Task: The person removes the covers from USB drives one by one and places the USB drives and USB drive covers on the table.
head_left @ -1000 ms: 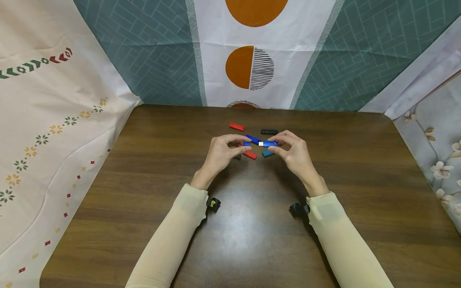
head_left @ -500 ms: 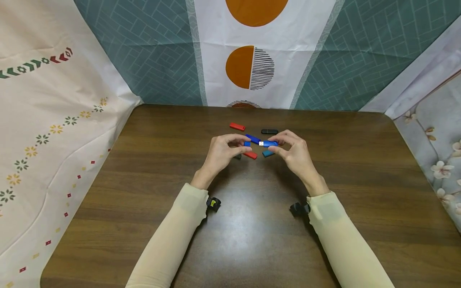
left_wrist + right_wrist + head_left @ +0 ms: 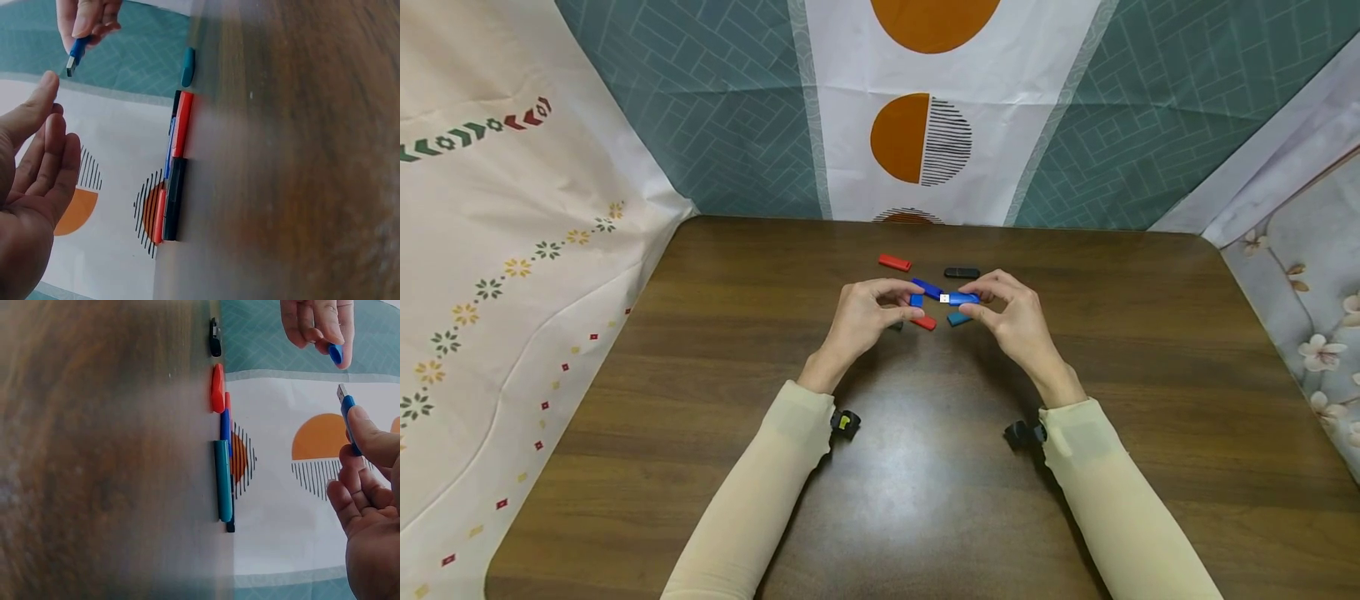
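Observation:
My right hand pinches a blue USB stick between thumb and fingers, its metal plug bare and pointing left. Across a small gap, my left hand pinches the small blue cap. In the right wrist view the cap shows its hollow end, facing the plug of the USB stick. Both hands are held above the table. Below and behind them lies another blue USB stick, partly covered by the fingers in the head view.
On the brown table lie a red USB stick and a black one at the back. Nearer are a second red stick, a teal stick and a dark one beside the left thumb. A patterned cloth hangs behind.
The left hand has turned the blue cap slightly, so more of it shows between the fingers. The right hand and the USB stick have hardly moved.

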Action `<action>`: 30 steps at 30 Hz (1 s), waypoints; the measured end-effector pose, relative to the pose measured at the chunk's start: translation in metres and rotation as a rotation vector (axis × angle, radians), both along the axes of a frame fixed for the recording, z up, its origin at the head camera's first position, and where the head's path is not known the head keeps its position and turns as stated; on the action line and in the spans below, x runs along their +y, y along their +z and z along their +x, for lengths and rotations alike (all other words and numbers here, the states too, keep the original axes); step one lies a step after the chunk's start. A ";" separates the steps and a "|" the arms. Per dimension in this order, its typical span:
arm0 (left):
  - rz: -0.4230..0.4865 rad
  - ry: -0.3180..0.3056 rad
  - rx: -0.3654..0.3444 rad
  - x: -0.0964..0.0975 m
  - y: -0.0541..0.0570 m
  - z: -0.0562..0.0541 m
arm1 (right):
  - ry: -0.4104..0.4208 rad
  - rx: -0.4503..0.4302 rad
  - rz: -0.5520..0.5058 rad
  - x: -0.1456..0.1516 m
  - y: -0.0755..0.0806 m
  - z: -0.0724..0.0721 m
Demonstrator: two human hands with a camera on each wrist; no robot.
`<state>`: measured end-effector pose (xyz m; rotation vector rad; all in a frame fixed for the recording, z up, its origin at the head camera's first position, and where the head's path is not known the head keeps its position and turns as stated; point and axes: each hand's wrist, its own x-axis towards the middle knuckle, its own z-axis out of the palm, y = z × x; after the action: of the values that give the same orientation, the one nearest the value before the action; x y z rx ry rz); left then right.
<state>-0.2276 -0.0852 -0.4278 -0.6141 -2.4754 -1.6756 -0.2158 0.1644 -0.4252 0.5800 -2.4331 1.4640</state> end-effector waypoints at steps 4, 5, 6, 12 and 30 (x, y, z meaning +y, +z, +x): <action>-0.011 -0.008 0.008 0.001 0.002 0.000 | -0.007 -0.004 0.006 0.001 0.002 0.000; -0.014 -0.007 0.010 0.001 0.002 0.000 | -0.010 -0.006 0.007 0.001 0.003 0.000; -0.016 -0.002 0.009 0.001 0.002 0.001 | -0.013 -0.006 0.008 0.001 0.003 0.000; -0.024 0.034 0.024 -0.001 0.001 0.002 | -0.025 -0.008 0.015 0.002 0.002 0.001; -0.039 0.099 0.115 0.002 0.012 -0.003 | -0.052 0.039 0.031 0.009 0.012 -0.002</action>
<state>-0.2302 -0.0832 -0.4156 -0.5645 -2.4212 -1.5157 -0.2175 0.1733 -0.4131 0.5419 -2.4258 1.3846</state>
